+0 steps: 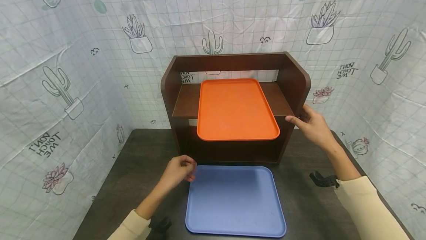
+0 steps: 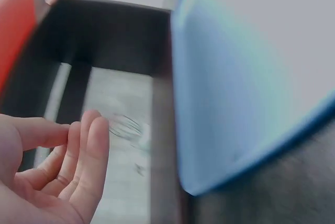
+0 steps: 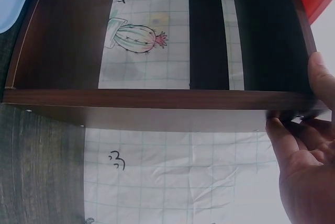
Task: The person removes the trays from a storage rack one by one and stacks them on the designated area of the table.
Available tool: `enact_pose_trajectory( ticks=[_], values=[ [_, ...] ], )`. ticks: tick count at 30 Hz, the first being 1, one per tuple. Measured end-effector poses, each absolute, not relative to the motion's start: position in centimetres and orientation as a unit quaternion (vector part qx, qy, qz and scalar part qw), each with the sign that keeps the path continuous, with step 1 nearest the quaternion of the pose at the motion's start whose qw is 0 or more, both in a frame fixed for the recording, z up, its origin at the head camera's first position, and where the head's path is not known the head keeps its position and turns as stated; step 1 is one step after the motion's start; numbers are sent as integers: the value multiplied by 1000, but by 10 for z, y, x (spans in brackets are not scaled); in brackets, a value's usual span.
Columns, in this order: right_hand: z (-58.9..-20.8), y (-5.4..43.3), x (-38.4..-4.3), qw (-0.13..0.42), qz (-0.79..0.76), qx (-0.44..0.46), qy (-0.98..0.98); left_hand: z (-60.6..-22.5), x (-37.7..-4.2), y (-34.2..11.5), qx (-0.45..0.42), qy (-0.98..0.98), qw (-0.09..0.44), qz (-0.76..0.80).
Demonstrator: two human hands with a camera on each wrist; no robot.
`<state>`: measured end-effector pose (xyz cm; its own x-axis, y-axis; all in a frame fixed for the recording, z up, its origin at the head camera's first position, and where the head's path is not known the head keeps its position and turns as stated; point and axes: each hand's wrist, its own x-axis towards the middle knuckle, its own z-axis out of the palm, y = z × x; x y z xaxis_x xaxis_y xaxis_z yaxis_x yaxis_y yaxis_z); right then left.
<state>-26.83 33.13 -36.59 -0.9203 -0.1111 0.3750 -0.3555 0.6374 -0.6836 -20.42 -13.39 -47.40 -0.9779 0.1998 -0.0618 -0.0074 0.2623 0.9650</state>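
Head view: high, set back, facing forward and down. Wrist views: close in, both sharing shelf.

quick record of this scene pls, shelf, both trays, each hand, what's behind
shelf: brown, standing on dark table
orange tray: on shelf's board, near end jutting past its front edge
blue tray: flat on table, in front of shelf, nothing on it
left hand: near blue tray's far left corner, nothing seen in it
right hand: grips shelf's right side
backdrop: pale gridded cloth, cactus prints
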Motion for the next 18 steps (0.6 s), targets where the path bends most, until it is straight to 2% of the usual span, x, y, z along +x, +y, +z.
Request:
enact_pose_trajectory(
  ticks=[8,18],
  values=[
    [-366,330,-267,146,404,125,-894,-437,-201,-119,84,735,90,667],
    [-366,331,-268,147,397,120,-898,-400,-193,-98,126,656,122,734]
  ],
)
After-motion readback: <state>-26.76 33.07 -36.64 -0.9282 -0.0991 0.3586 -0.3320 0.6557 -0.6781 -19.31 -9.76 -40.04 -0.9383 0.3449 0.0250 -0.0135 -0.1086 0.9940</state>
